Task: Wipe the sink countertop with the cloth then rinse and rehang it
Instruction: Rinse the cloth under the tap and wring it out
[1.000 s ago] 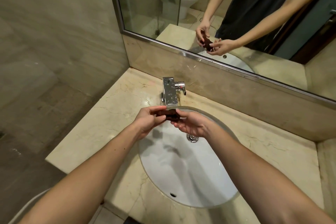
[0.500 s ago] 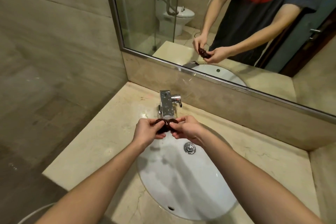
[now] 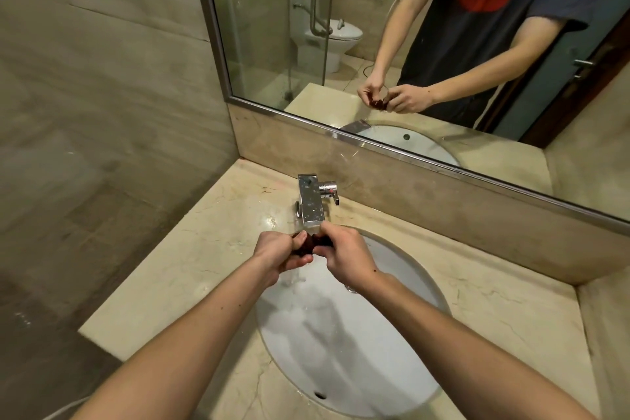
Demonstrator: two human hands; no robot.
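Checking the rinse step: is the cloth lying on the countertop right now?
No, the dark cloth is bunched between the left hand and right hand, over the sink, just under the faucet.

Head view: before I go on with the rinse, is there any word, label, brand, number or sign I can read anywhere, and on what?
None: no readable text anywhere in this view.
Faucet: bare chrome with water spots, no brand mark visible.
Mirror: the reflected shirt carries a red cat-face picture, no letters.
Cloth: dark, bunched in the grip of the left hand and right hand, no tag showing.
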